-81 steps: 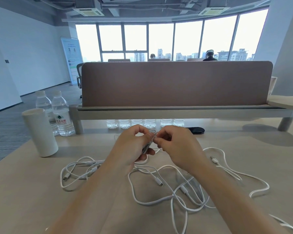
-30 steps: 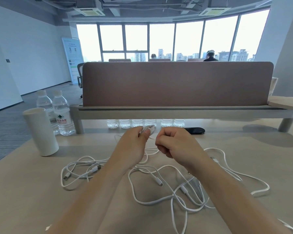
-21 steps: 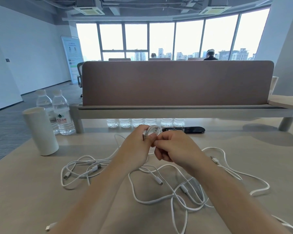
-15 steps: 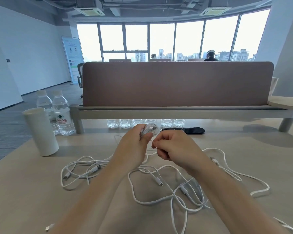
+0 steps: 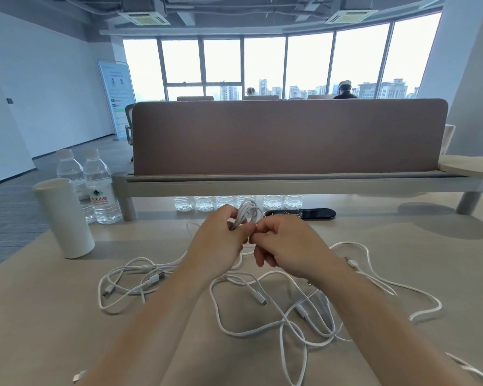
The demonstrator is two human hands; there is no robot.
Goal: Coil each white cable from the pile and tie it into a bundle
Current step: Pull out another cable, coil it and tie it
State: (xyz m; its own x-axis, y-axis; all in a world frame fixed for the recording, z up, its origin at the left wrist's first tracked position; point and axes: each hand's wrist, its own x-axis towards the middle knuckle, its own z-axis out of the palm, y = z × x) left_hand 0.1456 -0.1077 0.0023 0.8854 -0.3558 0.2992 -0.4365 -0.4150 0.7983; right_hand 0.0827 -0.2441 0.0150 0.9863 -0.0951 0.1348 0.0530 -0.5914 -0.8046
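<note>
My left hand (image 5: pixel 221 247) grips a small coil of white cable (image 5: pixel 247 214), whose loops stick up above my thumb and fingers. My right hand (image 5: pixel 287 247) is right beside it, fingertips pinching the same cable at the coil's waist. Both hands hover above the desk, just behind the pile. The pile of loose white cables (image 5: pixel 276 307) lies tangled on the tabletop under my forearms, with several plug ends showing. Another loose tangle (image 5: pixel 129 285) lies to the left.
A white cylinder cup (image 5: pixel 64 218) stands at the left, two water bottles (image 5: pixel 99 188) behind it. A black flat device (image 5: pixel 315 213) lies beyond my hands under the desk divider (image 5: pixel 287 137). More bottles stand under the divider shelf. A cable plug (image 5: pixel 78 376) lies by my left forearm.
My hands have come together again. The coil in my left hand has grown and now stands up above my fingers; my right hand has returned from a pull to pinch at it.
</note>
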